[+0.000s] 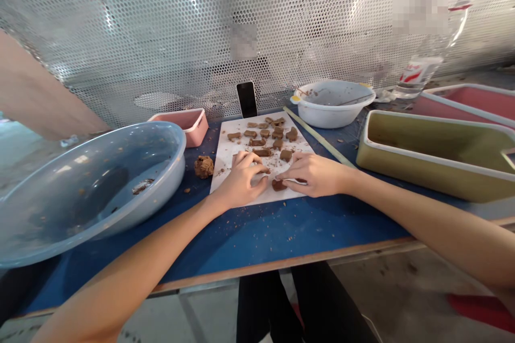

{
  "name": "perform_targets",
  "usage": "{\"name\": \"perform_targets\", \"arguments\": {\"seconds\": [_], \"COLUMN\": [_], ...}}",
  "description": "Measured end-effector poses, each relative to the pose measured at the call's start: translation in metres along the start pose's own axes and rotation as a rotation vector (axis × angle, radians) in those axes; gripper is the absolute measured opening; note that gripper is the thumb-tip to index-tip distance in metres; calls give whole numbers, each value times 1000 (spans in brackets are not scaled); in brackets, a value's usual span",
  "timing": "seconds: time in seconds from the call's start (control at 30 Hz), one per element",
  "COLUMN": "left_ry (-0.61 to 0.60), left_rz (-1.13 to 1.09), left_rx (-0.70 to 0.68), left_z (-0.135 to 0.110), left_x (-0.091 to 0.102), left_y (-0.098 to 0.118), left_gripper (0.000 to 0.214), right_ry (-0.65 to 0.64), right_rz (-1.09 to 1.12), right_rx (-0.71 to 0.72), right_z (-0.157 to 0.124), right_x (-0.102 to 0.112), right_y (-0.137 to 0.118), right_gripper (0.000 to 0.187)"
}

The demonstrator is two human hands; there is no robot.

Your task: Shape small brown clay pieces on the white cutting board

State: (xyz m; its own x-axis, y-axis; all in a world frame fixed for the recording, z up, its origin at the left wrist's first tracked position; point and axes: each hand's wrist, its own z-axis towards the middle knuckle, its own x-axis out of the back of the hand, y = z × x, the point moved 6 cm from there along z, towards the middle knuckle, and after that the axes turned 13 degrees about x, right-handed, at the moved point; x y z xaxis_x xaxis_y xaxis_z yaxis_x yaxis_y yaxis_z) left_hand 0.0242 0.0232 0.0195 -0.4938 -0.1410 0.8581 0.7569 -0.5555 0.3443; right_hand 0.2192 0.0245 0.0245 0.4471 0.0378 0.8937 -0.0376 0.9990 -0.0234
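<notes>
A white board point(237, 193) lies on the blue table, with several small brown clay shapes point(265, 135) spread over its far half. My left hand point(241, 179) rests on the board's near half, fingers curled and pressed down beside a clay piece. Close to it, my right hand point(314, 174) pinches a small brown clay piece point(277, 185) against the board. A rough brown clay ball point(204, 166) sits on the table just left of the board.
A large pale blue basin point(80, 193) stands at the left, a pink box point(189, 123) behind it. A phone point(247, 99) leans on the perforated metal screen. A white bowl point(333, 104), a yellow tray point(434, 153), a red tray point(475, 99) and a thin stick point(317, 139) lie to the right.
</notes>
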Motion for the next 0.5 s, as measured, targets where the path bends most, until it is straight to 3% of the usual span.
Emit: {"name": "perform_targets", "arguments": {"seconds": [0.5], "left_ry": [25], "left_rz": [-11], "left_rx": [7], "left_z": [0], "left_x": [-1], "left_y": [-2], "left_gripper": [21], "right_ry": [36], "right_rz": [33], "right_rx": [39], "right_z": [7], "right_x": [0], "right_y": [-14], "right_gripper": [26]}}
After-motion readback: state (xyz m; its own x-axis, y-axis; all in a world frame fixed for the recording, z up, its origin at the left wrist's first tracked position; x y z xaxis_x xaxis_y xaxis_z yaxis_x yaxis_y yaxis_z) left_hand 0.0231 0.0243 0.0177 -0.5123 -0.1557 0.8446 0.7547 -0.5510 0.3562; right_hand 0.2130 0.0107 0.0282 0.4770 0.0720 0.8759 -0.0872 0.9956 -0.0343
